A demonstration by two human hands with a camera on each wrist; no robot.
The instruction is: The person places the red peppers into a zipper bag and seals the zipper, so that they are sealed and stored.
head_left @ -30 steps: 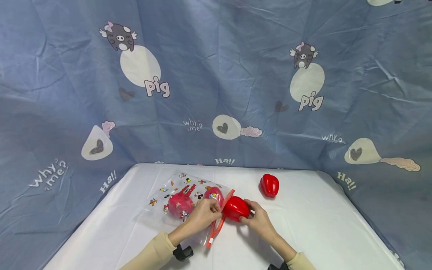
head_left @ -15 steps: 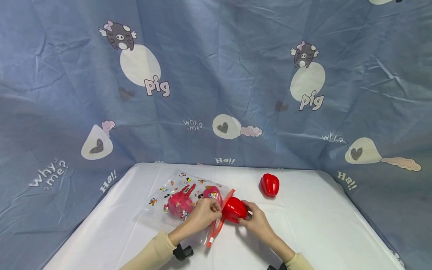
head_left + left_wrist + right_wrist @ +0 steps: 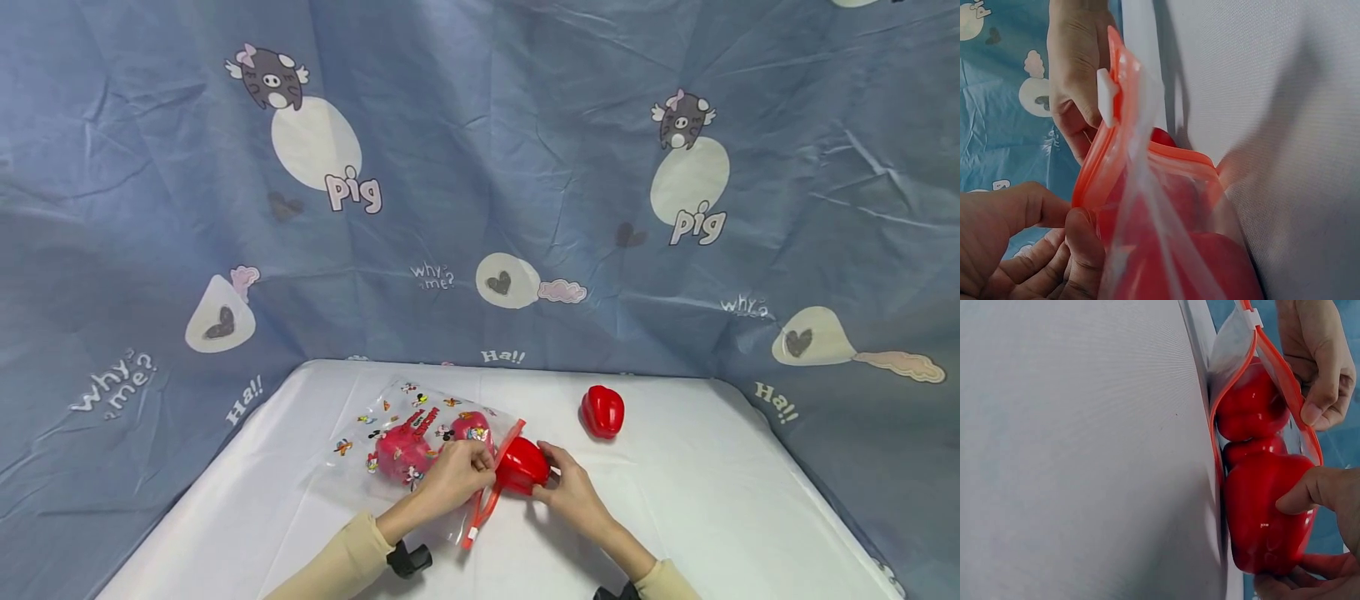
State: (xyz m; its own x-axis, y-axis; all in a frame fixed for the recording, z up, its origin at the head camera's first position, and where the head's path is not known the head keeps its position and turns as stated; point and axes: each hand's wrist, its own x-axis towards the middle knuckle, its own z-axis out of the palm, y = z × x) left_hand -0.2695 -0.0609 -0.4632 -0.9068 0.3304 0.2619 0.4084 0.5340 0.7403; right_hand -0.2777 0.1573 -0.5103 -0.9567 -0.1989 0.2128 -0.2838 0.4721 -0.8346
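Note:
A clear zip bag (image 3: 378, 412) with cartoon prints and an orange-red zip rim lies on its side, holding red bell peppers (image 3: 402, 454). My left hand (image 3: 452, 477) pinches the upper edge of its mouth between thumb and finger, so the mouth gapes in the right wrist view. My right hand (image 3: 576, 493) grips another glossy red bell pepper (image 3: 1266, 509) from its outer end, thumb on the side. That pepper's front end sits in the bag's opening, near the peppers (image 3: 1250, 409) inside. A white slider (image 3: 1107, 97) is on the zip. The bag partly hides the gripped pepper in the left wrist view.
One more red bell pepper (image 3: 602, 412) rests on the white-covered table (image 3: 697, 483), behind and right of my right hand. A blue printed cloth (image 3: 420, 217) hangs behind and around the table's far edge.
My right hand has moved the gripped bell pepper slightly left, further into the bag's mouth. The left hand keeps its pinch on the rim. The head view has shifted a little.

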